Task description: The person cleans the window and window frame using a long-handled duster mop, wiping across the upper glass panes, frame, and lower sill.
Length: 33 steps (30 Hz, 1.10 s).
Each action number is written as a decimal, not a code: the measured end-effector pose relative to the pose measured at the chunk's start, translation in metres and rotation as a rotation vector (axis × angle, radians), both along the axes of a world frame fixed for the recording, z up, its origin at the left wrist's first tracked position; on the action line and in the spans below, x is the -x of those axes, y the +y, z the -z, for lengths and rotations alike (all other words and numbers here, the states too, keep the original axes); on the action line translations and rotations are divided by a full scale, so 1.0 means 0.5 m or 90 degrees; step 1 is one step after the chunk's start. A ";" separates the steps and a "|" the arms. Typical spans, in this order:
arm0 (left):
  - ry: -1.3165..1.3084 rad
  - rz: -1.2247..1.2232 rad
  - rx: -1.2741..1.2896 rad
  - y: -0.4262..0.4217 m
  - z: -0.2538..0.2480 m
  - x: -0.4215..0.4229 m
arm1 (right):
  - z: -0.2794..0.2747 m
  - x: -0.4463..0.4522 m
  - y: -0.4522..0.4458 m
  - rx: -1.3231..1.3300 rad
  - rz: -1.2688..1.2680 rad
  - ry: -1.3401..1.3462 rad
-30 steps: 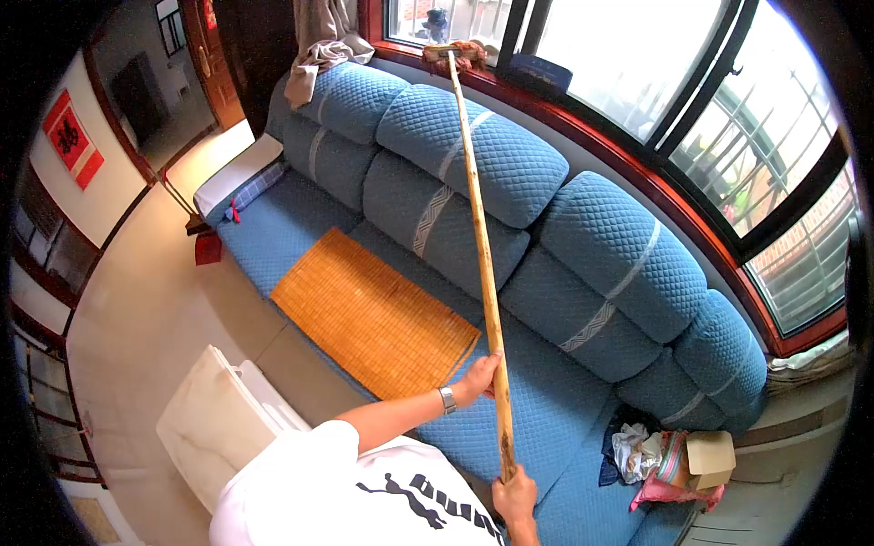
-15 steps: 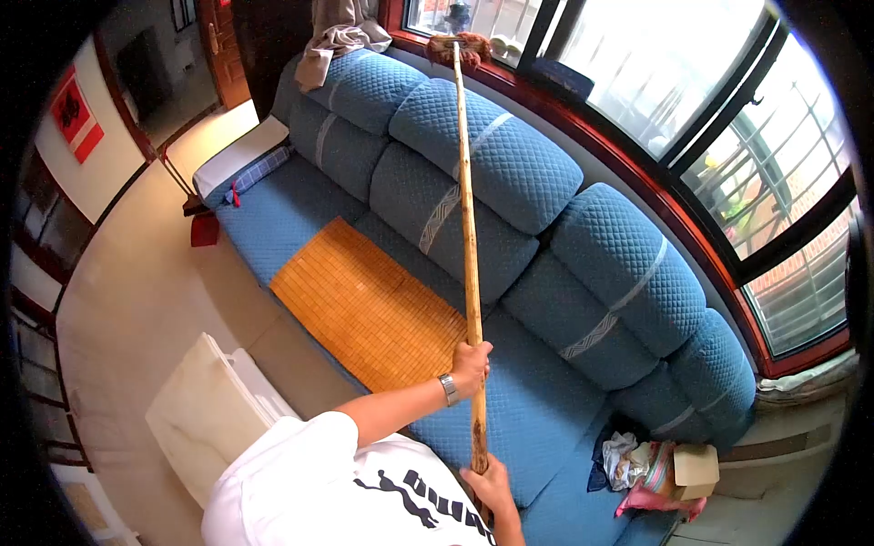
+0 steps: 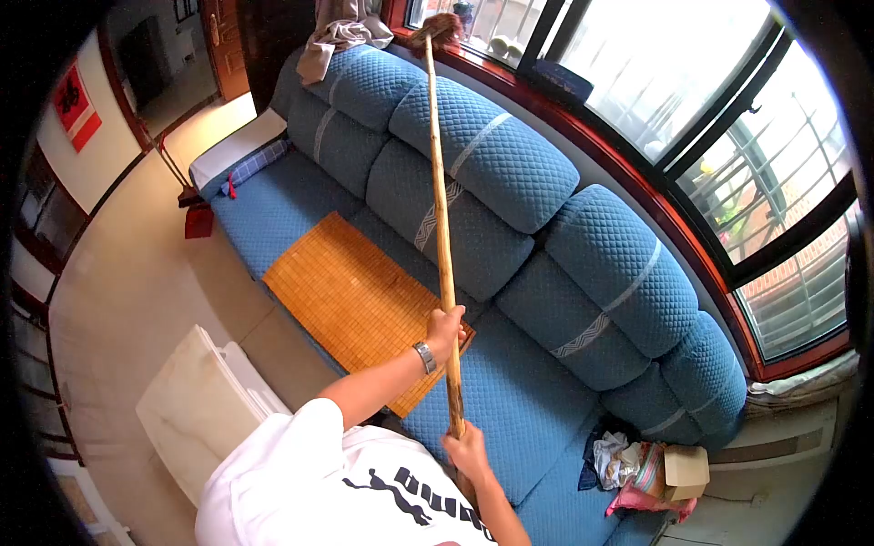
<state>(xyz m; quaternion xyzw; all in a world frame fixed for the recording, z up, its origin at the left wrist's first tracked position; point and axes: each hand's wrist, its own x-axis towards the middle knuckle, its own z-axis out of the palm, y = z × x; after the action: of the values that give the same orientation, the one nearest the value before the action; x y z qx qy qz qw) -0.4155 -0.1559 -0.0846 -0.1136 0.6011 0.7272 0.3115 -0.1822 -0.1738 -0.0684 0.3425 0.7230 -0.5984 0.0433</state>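
Note:
A mop with a long wooden handle point(image 3: 439, 196) stretches from my body across the sofa. Its shaggy reddish-brown head point(image 3: 436, 34) is at the window's lower left corner, by the dark red sill. My left hand point(image 3: 446, 333), with a metal watch on the wrist, wraps around the handle partway up. Lower down, near the handle's end, my right hand point(image 3: 466, 449) grips it too. Beneath the handle lies the blue quilted sofa point(image 3: 510, 400), with an orange-brown bamboo mat point(image 3: 350, 305) on its seat.
A pale marble-look table point(image 3: 187, 409) stands at the lower left. Clothes and an open cardboard box point(image 3: 685, 471) lie at the sofa's right end. Beige cloth point(image 3: 341, 41) drapes over the far backrest. A red dustpan point(image 3: 198, 221) sits on the floor near the doorway.
The mop head has moved up and to the left along the window sill. Both hands have shifted up and left with the handle, still holding it.

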 end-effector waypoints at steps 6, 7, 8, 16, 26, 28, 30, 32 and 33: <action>0.061 0.097 0.011 0.040 0.012 0.076 | -0.015 0.049 0.048 0.026 0.012 0.044; 0.060 0.124 -0.011 0.039 0.008 0.071 | -0.002 0.038 0.053 0.026 0.012 0.046; 0.082 0.144 0.017 0.041 0.014 0.062 | 0.026 0.014 0.056 -0.033 0.012 0.043; 0.030 0.184 -0.052 0.105 0.009 -0.055 | -0.005 -0.265 0.023 -0.271 0.055 -0.036; -0.146 0.377 -0.089 0.197 0.011 -0.291 | -0.145 -0.552 -0.019 -0.331 0.212 -0.244; -0.149 0.407 -0.088 0.204 0.014 -0.344 | -0.137 -0.602 -0.032 -0.407 0.218 -0.287; -0.186 0.448 -0.097 0.202 0.015 -0.388 | -0.142 -0.628 -0.045 -0.391 0.247 -0.292; -0.197 0.466 -0.077 0.187 0.016 -0.428 | -0.125 -0.669 -0.059 -0.374 0.268 -0.298; -0.201 0.480 -0.060 0.184 0.012 -0.441 | -0.092 -0.704 -0.066 -0.393 0.255 -0.297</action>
<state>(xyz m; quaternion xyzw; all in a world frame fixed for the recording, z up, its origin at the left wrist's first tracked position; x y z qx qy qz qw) -0.1949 -0.0641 -0.0905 0.0187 0.5111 0.5623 0.6497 0.1696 -0.2067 -0.0221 0.5990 0.7580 -0.2575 -0.0162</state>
